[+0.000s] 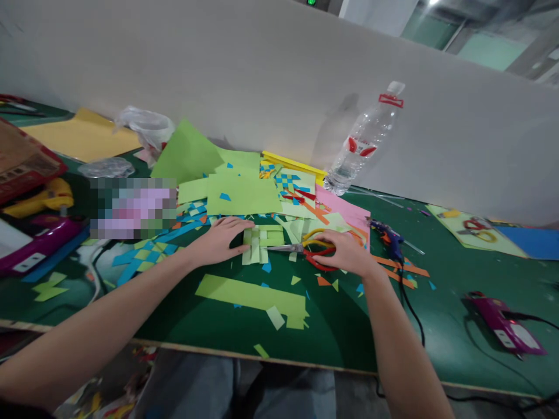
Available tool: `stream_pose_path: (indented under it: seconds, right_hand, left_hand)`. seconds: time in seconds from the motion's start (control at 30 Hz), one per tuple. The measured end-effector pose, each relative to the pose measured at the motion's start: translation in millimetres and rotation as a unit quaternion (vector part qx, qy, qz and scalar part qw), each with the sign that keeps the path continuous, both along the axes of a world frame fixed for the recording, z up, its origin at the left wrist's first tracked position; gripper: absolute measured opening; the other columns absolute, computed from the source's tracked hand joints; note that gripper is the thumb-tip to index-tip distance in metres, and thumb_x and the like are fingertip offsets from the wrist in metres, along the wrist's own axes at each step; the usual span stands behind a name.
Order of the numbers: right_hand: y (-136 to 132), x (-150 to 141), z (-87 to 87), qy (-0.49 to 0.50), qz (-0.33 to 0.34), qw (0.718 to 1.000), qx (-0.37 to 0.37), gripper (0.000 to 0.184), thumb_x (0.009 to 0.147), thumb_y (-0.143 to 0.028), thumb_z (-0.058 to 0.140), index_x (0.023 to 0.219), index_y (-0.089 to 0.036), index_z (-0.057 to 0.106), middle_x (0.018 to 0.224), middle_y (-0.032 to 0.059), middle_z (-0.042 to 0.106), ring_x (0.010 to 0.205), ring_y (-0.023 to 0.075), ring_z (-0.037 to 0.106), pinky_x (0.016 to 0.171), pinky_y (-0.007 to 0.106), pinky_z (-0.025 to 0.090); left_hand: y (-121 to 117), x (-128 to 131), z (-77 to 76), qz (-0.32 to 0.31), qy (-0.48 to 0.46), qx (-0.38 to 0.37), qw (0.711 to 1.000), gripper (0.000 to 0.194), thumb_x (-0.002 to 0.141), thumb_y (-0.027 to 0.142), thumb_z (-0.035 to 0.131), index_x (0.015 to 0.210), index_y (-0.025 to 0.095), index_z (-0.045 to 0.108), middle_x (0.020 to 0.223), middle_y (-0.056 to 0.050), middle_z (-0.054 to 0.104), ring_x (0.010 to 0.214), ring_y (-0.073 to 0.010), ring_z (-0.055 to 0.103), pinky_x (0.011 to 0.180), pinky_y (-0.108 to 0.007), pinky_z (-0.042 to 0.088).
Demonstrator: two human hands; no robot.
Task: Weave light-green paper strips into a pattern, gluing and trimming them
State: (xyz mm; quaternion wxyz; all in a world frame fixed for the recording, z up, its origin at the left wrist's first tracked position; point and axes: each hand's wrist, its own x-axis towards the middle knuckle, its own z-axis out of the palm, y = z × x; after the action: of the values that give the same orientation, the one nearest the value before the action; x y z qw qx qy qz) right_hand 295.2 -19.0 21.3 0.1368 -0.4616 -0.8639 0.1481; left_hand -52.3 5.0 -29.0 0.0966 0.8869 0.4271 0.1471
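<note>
My left hand [223,240] holds the left edge of a small woven piece of green paper strips [263,237], its thumb at the lower edge and fingers at the upper. In my right hand [347,251] is a pair of scissors [301,248] with red and yellow handles. The blades point left and reach the right side of the woven paper. Whether they are parted is hard to make out. Below lies a long green paper strip [251,294], with small paper scraps around it.
Green sheets [244,194] and blue-green woven paper [290,179] lie behind my hands. A water bottle [364,142] leans against the wall. At right are a glue gun [388,238] with a cord and a purple device [509,326]. Another purple device [41,244] stands left.
</note>
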Motion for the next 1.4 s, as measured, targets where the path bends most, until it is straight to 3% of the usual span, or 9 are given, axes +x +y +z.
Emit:
stream_pose_path:
  seconds: [0.77, 1.03, 1.4]
  right_hand:
    - [0, -1, -0.7, -0.005, -0.006, 1.000, -0.011, 0.032, 0.076, -0.038, 0.067, 0.106, -0.026, 0.065, 0.111, 0.0028, 0.068, 0.097, 0.0214, 0.064, 0.085, 0.036, 0.051]
    - [-4, 3, 5.2, 0.002, -0.043, 0.999, -0.013, 0.035, 0.072, -0.039, 0.069, 0.105, -0.026, 0.064, 0.109, 0.0033, 0.069, 0.097, 0.0234, 0.065, 0.083, 0.038, 0.051]
    - [-2, -22, -11.1, 0.004, -0.001, 0.999, 0.032, 0.033, 0.081, -0.041, 0.061, 0.109, -0.023, 0.058, 0.110, 0.0073, 0.064, 0.101, 0.0244, 0.060, 0.089, 0.042, 0.048]
  left_hand:
    - [-2, 1, 1.7, -0.026, 0.001, -0.003, 1.000, 0.050, 0.091, 0.050, 0.045, 0.133, 0.023, 0.047, 0.135, -0.008, 0.055, 0.127, -0.0274, 0.044, 0.105, -0.044, 0.032]
    - [-4, 4, 6.6, -0.023, 0.005, -0.009, 1.000, 0.048, 0.091, 0.048, 0.045, 0.132, 0.022, 0.048, 0.134, -0.008, 0.055, 0.126, -0.0270, 0.044, 0.105, -0.043, 0.033]
    - [-3, 3, 5.8, -0.031, 0.005, -0.012, 0.999, 0.044, 0.091, 0.049, 0.046, 0.127, 0.024, 0.052, 0.137, -0.006, 0.054, 0.127, -0.0258, 0.044, 0.105, -0.044, 0.032]
